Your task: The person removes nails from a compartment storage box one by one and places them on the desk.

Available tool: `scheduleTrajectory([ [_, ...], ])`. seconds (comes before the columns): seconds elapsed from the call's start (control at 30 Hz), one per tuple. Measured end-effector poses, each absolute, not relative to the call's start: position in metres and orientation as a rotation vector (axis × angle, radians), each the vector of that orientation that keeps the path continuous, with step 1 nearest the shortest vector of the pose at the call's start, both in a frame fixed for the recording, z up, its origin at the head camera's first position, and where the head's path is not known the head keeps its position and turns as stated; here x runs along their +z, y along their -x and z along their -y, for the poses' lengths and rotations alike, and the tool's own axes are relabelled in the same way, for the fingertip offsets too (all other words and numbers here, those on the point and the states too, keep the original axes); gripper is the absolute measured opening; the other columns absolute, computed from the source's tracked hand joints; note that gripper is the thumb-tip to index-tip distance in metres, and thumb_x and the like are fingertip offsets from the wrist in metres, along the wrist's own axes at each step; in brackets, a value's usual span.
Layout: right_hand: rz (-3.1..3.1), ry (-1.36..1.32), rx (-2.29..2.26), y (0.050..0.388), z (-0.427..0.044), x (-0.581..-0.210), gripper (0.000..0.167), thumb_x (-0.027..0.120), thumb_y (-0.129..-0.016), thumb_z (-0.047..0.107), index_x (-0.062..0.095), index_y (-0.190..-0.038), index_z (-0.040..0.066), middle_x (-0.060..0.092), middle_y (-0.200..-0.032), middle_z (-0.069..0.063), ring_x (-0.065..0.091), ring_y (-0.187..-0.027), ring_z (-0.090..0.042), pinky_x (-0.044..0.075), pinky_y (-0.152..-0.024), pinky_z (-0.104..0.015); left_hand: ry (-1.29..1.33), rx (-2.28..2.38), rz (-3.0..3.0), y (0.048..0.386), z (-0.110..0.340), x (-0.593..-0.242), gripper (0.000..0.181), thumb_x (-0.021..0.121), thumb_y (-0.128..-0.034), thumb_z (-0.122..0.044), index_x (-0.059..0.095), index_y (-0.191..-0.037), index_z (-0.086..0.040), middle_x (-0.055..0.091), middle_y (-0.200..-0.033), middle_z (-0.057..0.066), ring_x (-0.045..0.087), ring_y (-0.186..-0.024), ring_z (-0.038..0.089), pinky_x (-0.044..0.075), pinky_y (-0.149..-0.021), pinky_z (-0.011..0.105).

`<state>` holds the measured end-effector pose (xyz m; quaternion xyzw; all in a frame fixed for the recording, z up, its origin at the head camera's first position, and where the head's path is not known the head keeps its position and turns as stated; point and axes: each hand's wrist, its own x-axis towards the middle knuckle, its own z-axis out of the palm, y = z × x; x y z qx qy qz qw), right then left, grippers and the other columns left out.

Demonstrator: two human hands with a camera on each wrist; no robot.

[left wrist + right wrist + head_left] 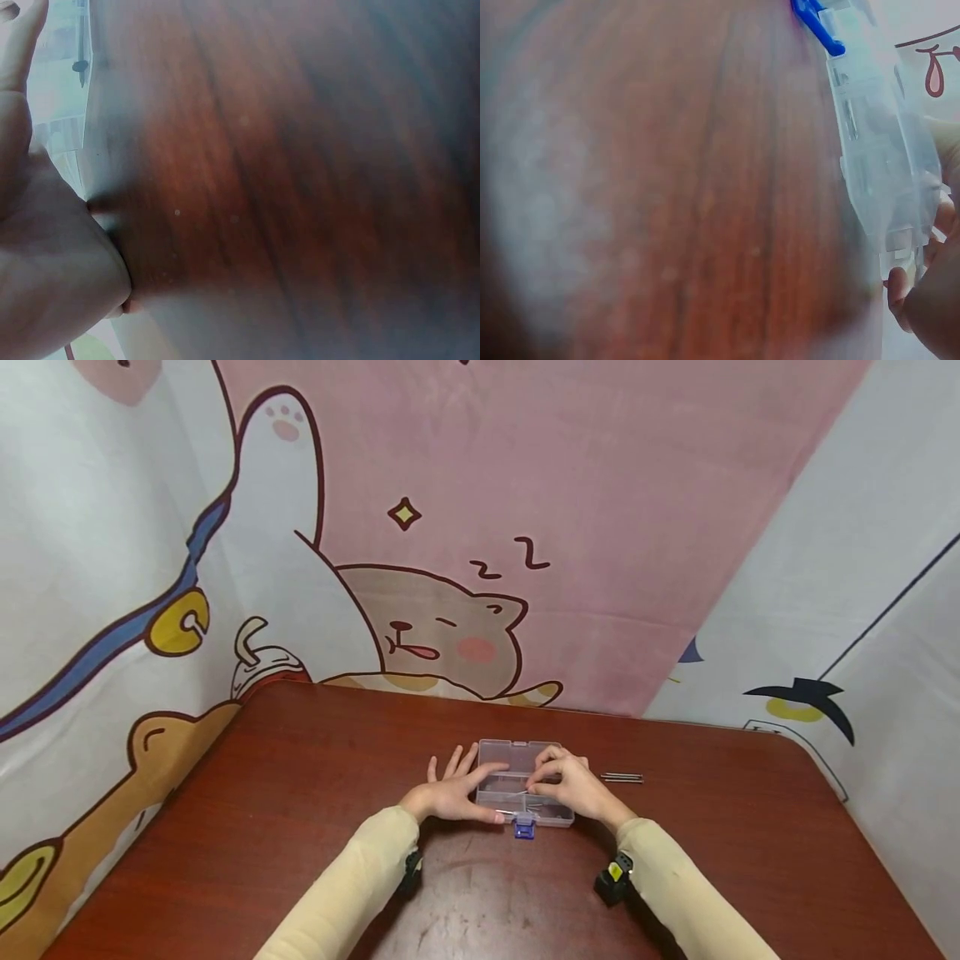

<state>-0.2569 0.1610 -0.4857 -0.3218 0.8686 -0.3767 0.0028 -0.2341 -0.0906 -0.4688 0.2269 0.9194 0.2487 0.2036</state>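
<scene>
A clear plastic compartment box (486, 797) with a blue latch (523, 829) at its front lies on the table, lid open toward the back. My left hand (448, 795) rests at the box's left side, fingers spread and straight, with index finger and thumb reaching over its left part. Above the middle compartments, my right hand (570, 783) pinches a thin silver nail (521, 792) between thumb and fingertips. Other thin metal pieces (534, 807) lie in a front compartment. In the right wrist view the box wall (885, 172) shows beside the fingers; the pinched nail is hidden there.
Several loose nails (622, 777) lie side by side on the table right of the box. The brown wooden table (300, 827) runs back to a printed cloth (600, 568) that hangs behind it. Each wrist wears a small black camera (613, 881).
</scene>
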Motion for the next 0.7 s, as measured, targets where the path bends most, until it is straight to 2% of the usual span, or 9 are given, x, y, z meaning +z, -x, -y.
scheduleTrajectory([
  [0.3, -2.713, 0.991, -1.217, 0.255, -0.167, -0.487, 0.005, 0.077, -0.083, 0.014, 0.077, -0.084, 0.019, 0.055, -0.095, 0.009, 0.051, -0.094, -0.012, 0.024, -0.084, -0.05, -0.636, 0.698, -2.563, 0.234, 0.091, -0.469, 0.084, 0.067, -0.0802, -0.062, 0.028, -0.151, -0.038, -0.007, -0.16, 0.014, -0.01, -0.144, 0.037, -0.011, -0.102, 0.067],
  [0.4, -2.71, 0.979, -1.252, 0.253, -0.17, -0.486, 0.006, 0.076, -0.084, 0.013, 0.077, -0.084, 0.019, 0.054, -0.096, 0.007, 0.051, -0.091, -0.013, 0.029, -0.083, -0.045, -0.633, 0.7, -2.566, 0.234, 0.091, -0.469, 0.084, 0.067, -0.08, -0.062, 0.028, -0.15, -0.038, -0.006, -0.16, 0.014, -0.01, -0.144, 0.037, -0.011, -0.102, 0.067],
  [0.5, -2.713, 0.967, -1.306, 0.252, -0.175, -0.484, 0.006, 0.075, -0.085, 0.01, 0.076, -0.084, 0.016, 0.054, -0.096, 0.003, 0.053, -0.085, -0.016, 0.039, -0.075, -0.038, -0.633, 0.7, -2.565, 0.234, 0.09, -0.469, 0.084, 0.067, -0.08, -0.062, 0.028, -0.151, -0.038, -0.006, -0.16, 0.015, -0.01, -0.144, 0.037, -0.01, -0.102, 0.067],
  [0.6, -2.726, 0.945, -1.355, 0.252, -0.179, -0.483, 0.005, 0.075, -0.084, 0.007, 0.075, -0.085, 0.012, 0.055, -0.097, 0.0, 0.054, -0.089, -0.02, 0.046, -0.072, -0.037, -0.633, 0.698, -2.565, 0.234, 0.09, -0.468, 0.084, 0.067, -0.0803, -0.061, 0.028, -0.15, -0.038, -0.007, -0.16, 0.015, -0.01, -0.144, 0.037, -0.011, -0.102, 0.067],
  [0.7, -2.761, 0.913, -1.37, 0.253, -0.184, -0.481, 0.006, 0.074, -0.084, 0.005, 0.074, -0.085, 0.011, 0.057, -0.098, -0.001, 0.054, -0.097, -0.022, 0.045, -0.081, -0.04, -0.635, 0.704, -2.564, 0.233, 0.09, -0.469, 0.083, 0.068, -0.0805, -0.06, 0.028, -0.15, -0.038, -0.007, -0.16, 0.015, -0.01, -0.144, 0.037, -0.011, -0.102, 0.067],
])
